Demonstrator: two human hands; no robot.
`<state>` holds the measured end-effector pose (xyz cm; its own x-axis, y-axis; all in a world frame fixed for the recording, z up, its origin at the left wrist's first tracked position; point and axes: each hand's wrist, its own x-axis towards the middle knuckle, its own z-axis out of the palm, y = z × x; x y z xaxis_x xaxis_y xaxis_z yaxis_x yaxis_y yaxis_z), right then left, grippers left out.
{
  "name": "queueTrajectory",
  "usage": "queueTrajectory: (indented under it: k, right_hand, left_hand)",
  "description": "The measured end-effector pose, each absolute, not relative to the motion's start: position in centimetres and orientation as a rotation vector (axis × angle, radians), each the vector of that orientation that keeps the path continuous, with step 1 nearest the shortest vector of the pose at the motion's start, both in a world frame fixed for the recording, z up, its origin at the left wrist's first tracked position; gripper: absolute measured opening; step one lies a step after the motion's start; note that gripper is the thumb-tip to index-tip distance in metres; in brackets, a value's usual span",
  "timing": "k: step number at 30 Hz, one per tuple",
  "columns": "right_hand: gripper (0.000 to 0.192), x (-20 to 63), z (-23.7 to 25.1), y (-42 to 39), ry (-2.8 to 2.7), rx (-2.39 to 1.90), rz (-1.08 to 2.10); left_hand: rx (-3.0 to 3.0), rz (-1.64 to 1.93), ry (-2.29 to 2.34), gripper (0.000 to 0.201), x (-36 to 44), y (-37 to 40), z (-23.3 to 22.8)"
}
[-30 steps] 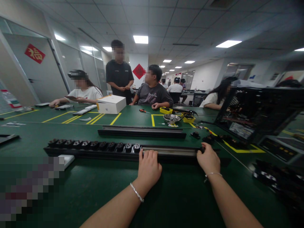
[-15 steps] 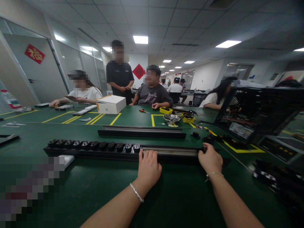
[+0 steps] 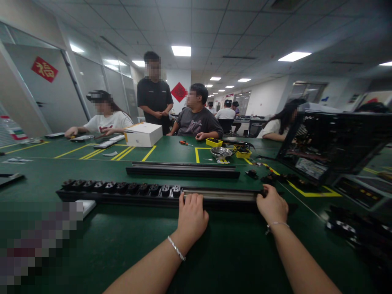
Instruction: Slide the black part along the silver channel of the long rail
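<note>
A pixelated patch [image 3: 39,241] hides the table's near left; both forearms are cut off below.

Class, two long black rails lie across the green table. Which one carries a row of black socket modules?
The nearer rail, which both hands touch: left hand, right hand. The farther rail is bare.

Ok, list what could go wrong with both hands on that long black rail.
1. The left hand rests fingers over the long black rail beside the last socket module; a module pushed along could pinch them.
2. The right hand grips the rail's right end; a sideways shove might knock the small black parts lying just behind.
3. The white block touches the rail's near side and could get dragged.
</note>
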<state>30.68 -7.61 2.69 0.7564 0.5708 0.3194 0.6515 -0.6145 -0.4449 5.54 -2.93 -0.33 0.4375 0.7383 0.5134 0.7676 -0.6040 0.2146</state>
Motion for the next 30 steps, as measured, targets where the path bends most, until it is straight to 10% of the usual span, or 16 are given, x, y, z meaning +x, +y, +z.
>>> queueTrajectory:
  k: [30]
  right_hand:
    - [0.047,31.64,2.63,-7.94,-0.843,-2.443,-0.2]
  left_hand:
    - [-2.617,-0.915,-1.368,0.033,5.51,-2.92,-0.44]
